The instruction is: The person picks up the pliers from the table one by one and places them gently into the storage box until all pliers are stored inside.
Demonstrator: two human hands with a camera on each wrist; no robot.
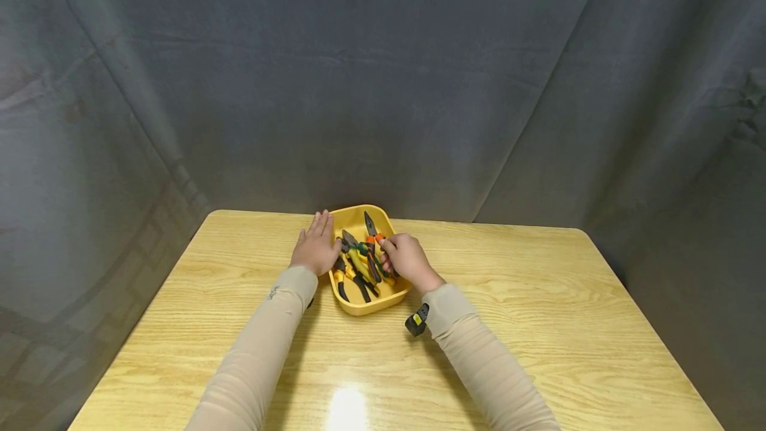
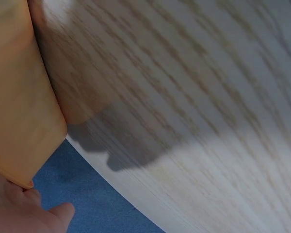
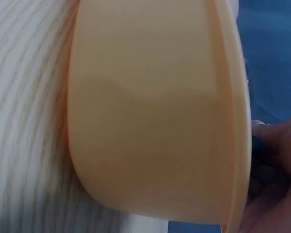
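Pliers [image 1: 372,245] in right hand [image 1: 405,259], yellow tray [image 1: 383,299], no legible writing

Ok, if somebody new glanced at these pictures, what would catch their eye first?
Probably the yellow tray at the far middle of the wooden table, piled with pliers. The right hand grips an orange-handled pair inside the tray, while the left hand lies flat against the tray's left rim. A grey cloth backdrop hangs behind.
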